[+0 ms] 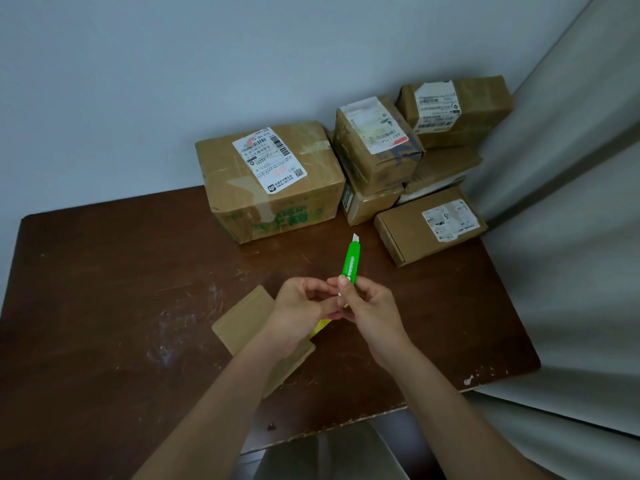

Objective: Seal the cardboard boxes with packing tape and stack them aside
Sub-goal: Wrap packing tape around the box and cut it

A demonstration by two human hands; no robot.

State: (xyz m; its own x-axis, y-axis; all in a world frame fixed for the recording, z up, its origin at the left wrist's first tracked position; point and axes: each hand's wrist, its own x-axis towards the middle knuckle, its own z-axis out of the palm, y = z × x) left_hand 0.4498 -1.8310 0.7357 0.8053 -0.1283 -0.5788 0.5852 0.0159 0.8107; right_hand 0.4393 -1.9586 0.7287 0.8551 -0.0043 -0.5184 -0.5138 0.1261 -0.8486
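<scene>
Green knife (350, 263) pinched by right fingers (344, 284).

1. Two forearms in view, bare from the lower frame edge up to the wrists; no sleeve, cuff or glove showing.
2. Left hand (300, 315): bare, no ring, watch or band visible on fingers or wrist.
3. Right hand (367, 308): bare likewise, short unpainted thumbnail showing, nothing worn at the wrist.
4. Slim forearms, narrowing toward the wrists.
5. No markings, straps or cables anywhere on either arm.
</scene>
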